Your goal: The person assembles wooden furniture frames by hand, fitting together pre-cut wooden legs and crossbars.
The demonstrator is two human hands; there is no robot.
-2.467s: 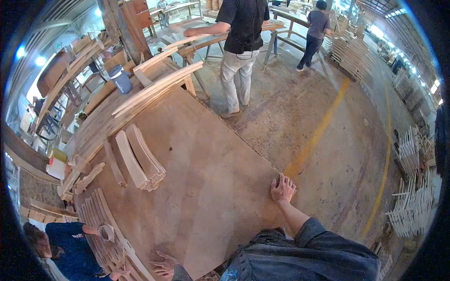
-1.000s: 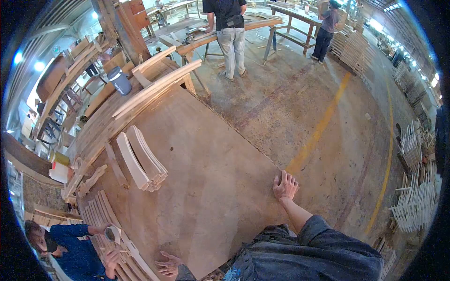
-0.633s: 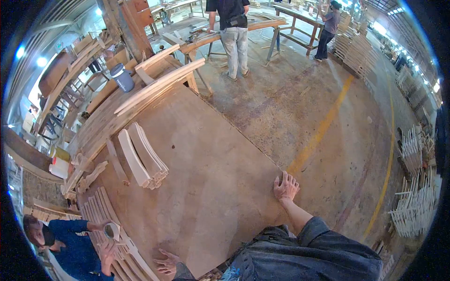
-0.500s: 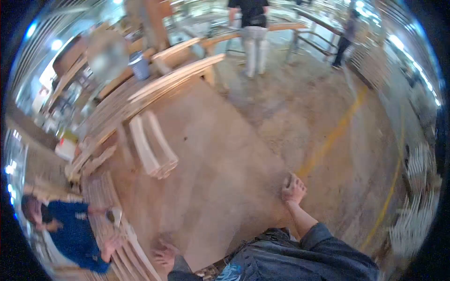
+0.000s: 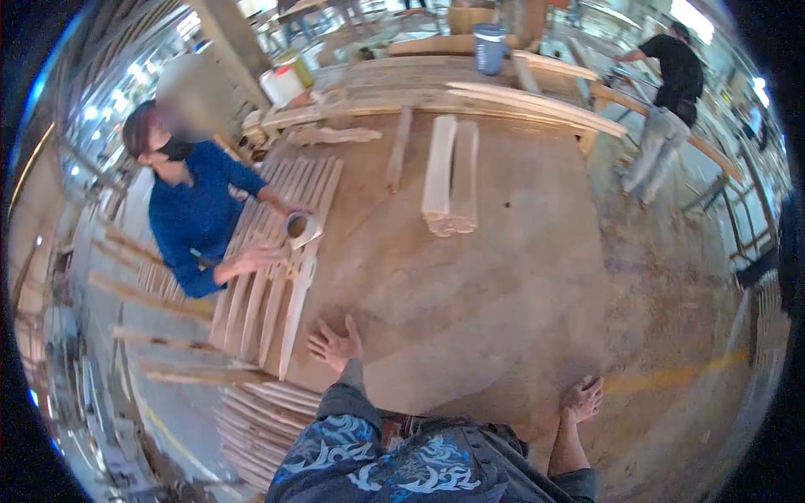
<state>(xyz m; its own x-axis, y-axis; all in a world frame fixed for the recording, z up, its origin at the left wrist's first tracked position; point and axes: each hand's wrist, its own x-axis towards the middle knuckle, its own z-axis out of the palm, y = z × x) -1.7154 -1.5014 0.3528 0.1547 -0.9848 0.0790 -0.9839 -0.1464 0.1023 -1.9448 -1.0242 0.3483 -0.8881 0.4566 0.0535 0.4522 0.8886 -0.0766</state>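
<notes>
The left hand [image 5: 337,342] is spread on the bench [image 5: 453,302] beside wooden slats [image 5: 275,303]; the right hand [image 5: 582,399] is curled near its edge, grip indeterminable. Slats are judged stiff, light, best held mid-length.

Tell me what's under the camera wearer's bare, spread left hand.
The flat brown tabletop shows around the bare, spread left hand and appears to run on beneath it. Long, pale wooden slats lie to its left, apart from it. Whatever patch the hand covers can't be seen.

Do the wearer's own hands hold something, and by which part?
The left hand holds nothing, spread on the table; whether the right hand grips its edge is unclear.
</notes>
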